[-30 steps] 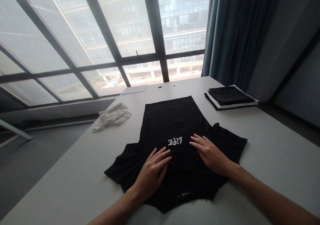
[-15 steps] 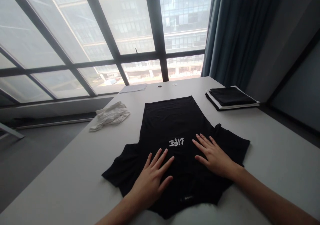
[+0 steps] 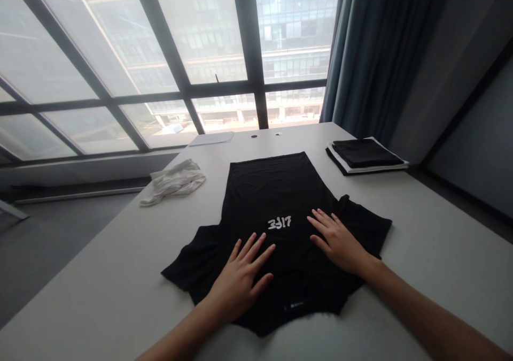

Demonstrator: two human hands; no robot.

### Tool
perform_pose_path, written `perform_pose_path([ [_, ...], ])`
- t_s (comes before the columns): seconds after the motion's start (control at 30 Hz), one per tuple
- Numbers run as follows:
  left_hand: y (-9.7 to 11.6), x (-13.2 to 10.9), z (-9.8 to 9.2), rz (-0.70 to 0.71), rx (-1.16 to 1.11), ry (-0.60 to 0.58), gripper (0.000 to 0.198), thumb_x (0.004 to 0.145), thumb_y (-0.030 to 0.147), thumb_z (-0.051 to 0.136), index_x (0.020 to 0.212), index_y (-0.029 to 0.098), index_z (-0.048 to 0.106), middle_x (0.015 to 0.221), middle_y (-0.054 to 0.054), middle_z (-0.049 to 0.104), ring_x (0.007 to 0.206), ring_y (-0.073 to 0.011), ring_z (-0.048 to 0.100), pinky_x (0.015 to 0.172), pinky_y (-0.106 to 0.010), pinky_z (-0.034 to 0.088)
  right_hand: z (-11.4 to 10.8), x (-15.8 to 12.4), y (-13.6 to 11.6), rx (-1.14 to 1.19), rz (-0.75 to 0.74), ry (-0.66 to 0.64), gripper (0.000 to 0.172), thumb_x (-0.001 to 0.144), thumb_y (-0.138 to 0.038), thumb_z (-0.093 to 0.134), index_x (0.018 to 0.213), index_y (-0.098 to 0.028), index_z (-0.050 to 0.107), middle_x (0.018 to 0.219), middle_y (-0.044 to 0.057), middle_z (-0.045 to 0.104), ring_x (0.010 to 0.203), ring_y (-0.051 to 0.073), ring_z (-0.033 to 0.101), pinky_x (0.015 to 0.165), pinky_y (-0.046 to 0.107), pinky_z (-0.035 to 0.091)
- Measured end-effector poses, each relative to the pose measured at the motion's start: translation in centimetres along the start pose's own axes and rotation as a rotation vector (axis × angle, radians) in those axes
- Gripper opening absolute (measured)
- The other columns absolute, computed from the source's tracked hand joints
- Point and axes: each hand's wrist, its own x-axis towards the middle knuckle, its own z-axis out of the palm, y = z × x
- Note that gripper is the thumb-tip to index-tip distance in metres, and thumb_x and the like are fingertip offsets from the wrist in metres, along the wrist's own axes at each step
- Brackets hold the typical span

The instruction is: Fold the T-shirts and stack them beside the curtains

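A black T-shirt (image 3: 268, 190) with white lettering lies spread on the white table (image 3: 120, 265), its hem toward the window and its neck toward me. The lettering appears upside down from my side. My left hand (image 3: 240, 278) rests on the shirt just below the print, fingers stretched and spread. On the print's right, my right hand (image 3: 339, 240) lies flat on the fabric with its fingers extended. Neither hand grips the cloth. The left sleeve lies out flat; near the right sleeve the fabric bunches slightly.
A crumpled white garment (image 3: 174, 182) sits by the table's left edge. Folded black and white clothes (image 3: 366, 153) are stacked at the back right. Some paper (image 3: 211, 138) lies at the far edge, beneath the windows. A dark curtain (image 3: 360, 56) hangs behind the stack.
The whole view has shifted slightly, with the scene sitting a little higher and further left. Both hands remain flat on the shirt in nearly the same places.
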Motion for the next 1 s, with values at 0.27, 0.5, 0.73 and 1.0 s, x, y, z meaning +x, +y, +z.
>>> perform_pose_path([
  [0.27,-0.1,0.1,0.1,0.007,0.003,0.024,0.061,0.102,0.051,0.048,0.158,0.039,0.028,0.165,-0.003,0.028,0.15,-0.0313,0.029,0.12,-0.057,0.026,-1.3,0.8,1.5,-0.017,0.15,0.213,0.05,0.103,-0.035,0.036,0.148,-0.016,0.049,0.156,0.013,0.044,0.147,0.028,0.036,0.12,0.056,0.029],
  [0.5,-0.3,0.3,0.3,0.006,0.0,0.024,0.06,0.102,0.052,0.047,0.158,0.04,0.029,0.164,-0.002,0.031,0.151,-0.0301,0.029,0.12,-0.056,0.026,-4.7,-0.2,10.2,-0.166,0.54,0.315,0.043,0.093,-0.022,0.044,0.124,-0.006,0.068,0.13,0.02,0.066,0.123,0.03,0.061,0.11,0.04,0.044],
  [0.73,-0.3,0.4,0.3,0.02,-0.003,0.058,0.058,0.102,0.052,0.048,0.156,0.04,0.032,0.164,-0.001,0.032,0.15,-0.0297,0.031,0.121,-0.055,0.026,-5.6,-1.6,12.8,-0.242,0.763,0.201,0.042,0.09,-0.035,0.053,0.121,-0.013,0.071,0.117,0.018,0.072,0.108,0.031,0.067,0.09,0.035,0.051],
  [1.0,-0.4,0.4,0.3,0.012,0.0,0.045,0.059,0.101,0.051,0.05,0.156,0.041,0.031,0.164,-0.001,0.03,0.15,-0.0298,0.03,0.121,-0.056,0.026,-5.6,-1.6,12.8,-0.255,0.758,0.167,0.046,0.089,-0.043,0.055,0.119,-0.013,0.072,0.111,0.018,0.073,0.103,0.031,0.068,0.086,0.036,0.05],
])
